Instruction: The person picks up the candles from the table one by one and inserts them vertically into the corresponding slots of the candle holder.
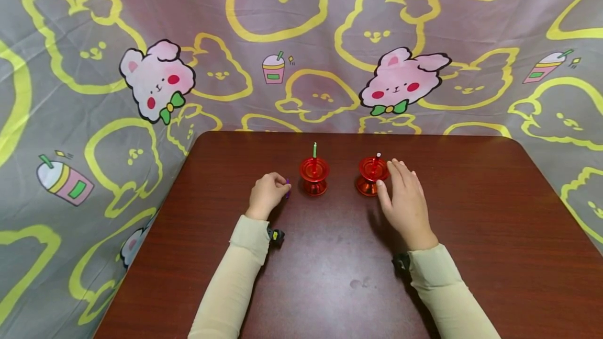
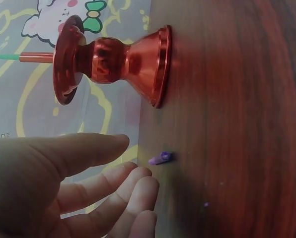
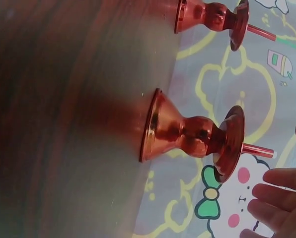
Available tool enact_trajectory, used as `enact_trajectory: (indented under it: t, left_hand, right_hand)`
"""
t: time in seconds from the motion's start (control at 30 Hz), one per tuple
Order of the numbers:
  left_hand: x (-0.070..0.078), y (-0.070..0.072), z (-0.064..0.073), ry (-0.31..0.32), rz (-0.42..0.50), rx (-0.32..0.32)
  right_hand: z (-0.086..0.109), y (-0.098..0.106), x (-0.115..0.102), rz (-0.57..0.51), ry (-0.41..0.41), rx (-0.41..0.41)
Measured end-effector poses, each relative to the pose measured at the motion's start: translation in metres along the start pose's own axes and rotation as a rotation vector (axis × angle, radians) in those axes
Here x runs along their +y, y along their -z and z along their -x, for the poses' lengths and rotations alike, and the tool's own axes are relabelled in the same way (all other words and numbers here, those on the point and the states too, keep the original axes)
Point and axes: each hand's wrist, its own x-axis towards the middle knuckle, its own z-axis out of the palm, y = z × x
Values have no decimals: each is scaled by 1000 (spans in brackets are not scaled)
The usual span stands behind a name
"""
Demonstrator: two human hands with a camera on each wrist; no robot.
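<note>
Two shiny red candlesticks stand upright side by side on the table. The left candlestick (image 1: 314, 171) carries a slim green candle (image 1: 314, 150) in its red central tube. In the right candlestick (image 1: 367, 184) only a short white tip (image 1: 378, 155) shows above the tube. My left hand (image 1: 268, 192) is over a small purple candle (image 2: 161, 157) lying left of the candlesticks. In the left wrist view, thumb and fingers are parted, their tips just short of the candle. Beside the right candlestick is my right hand (image 1: 407, 203), fingers extended, holding nothing; contact is unclear in the head view.
The dark brown wooden table (image 1: 330, 255) reaches back to a grey cloth (image 1: 301, 93) printed with yellow outlines and pink rabbits. A tiny purple speck (image 2: 206, 204) lies on the wood near the purple candle.
</note>
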Motion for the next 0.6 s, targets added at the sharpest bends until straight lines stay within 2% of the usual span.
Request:
enact_trajectory:
  t: [0.23, 0.6]
  left_hand:
    - [-2, 0, -2, 5, -35, -1]
    - [-1, -1, -7, 18, -52, -14]
  right_hand:
    - [-2, 3, 4, 20, -36, -179]
    - [-6, 8, 11, 72, -60, -364]
